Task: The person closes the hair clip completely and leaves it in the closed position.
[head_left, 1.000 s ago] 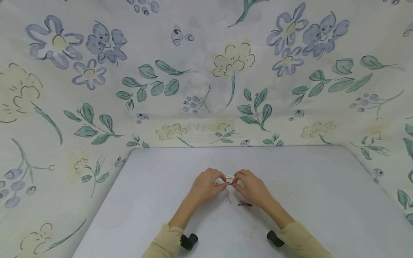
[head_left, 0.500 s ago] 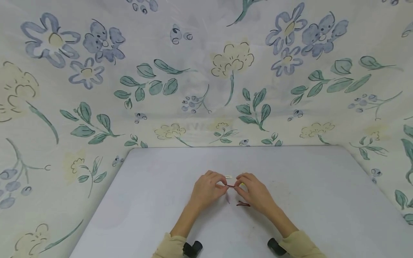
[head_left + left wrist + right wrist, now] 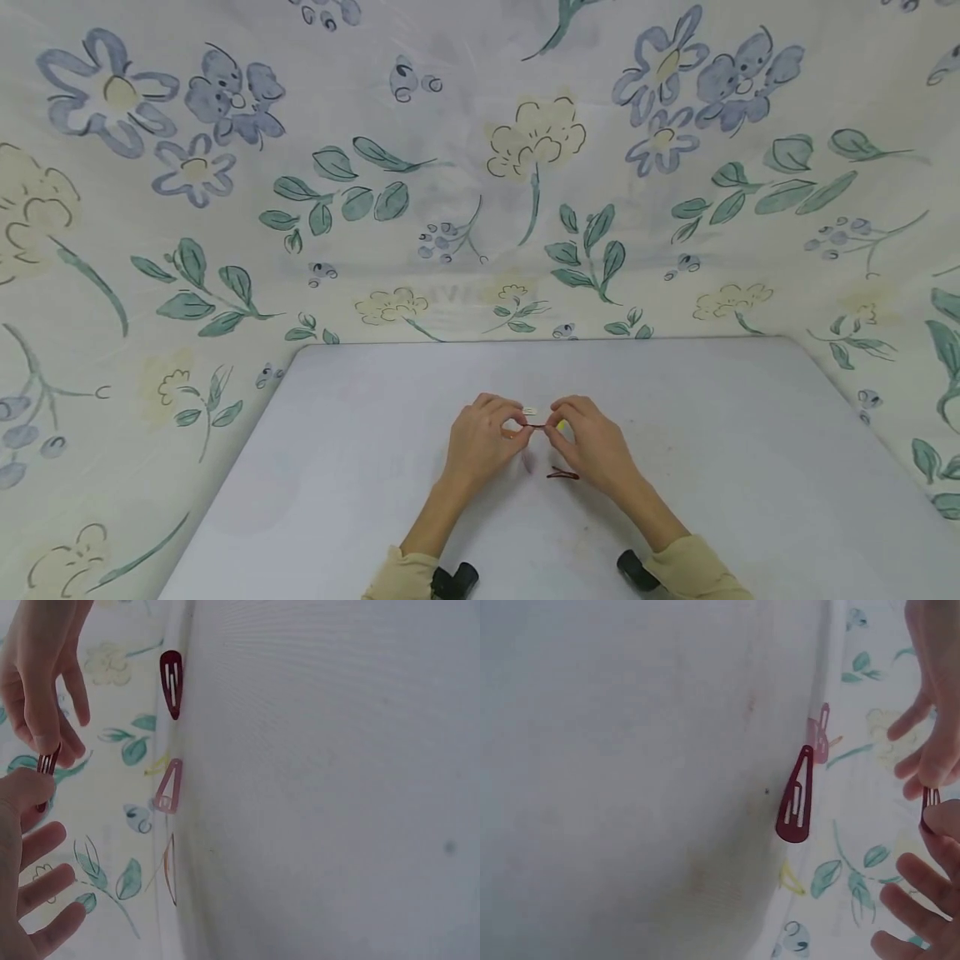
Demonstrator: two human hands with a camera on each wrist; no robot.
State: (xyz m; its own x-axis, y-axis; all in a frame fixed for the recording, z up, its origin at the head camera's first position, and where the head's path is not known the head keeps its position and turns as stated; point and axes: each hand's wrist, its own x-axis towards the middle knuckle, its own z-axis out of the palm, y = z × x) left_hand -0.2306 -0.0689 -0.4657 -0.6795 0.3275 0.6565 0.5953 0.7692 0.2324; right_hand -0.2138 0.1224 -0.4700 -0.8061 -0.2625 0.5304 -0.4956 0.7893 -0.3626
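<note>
Both hands meet over the middle of the table, pinching one dark red snap hair clip (image 3: pixel 537 427) between them. In the head view my left hand (image 3: pixel 483 433) has thumb and forefinger at the clip's left end; my right hand (image 3: pixel 592 437) pinches its right end. The held clip (image 3: pixel 931 799) shows its slotted face in the right wrist view, its ends covered by fingers. A second dark red hair clip (image 3: pixel 172 684) lies on the table below the right hand. Next to it is a pink hair clip (image 3: pixel 169 787). Other fingers of both hands are spread or loosely bent.
Beyond the hands lies a cream hair clip (image 3: pixel 529 411). A yellow clip (image 3: pixel 561 427) is partly hidden behind the right hand. In the left wrist view a thin brownish clip (image 3: pixel 171 870) lies past the pink one. Floral cloth (image 3: pixel 450 208) rises behind the white table (image 3: pixel 360 483).
The held clip first showed as two curved strands and now looks like one nearly straight line. The hands stay close together, and the yellow clip has come into sight behind the right hand.
</note>
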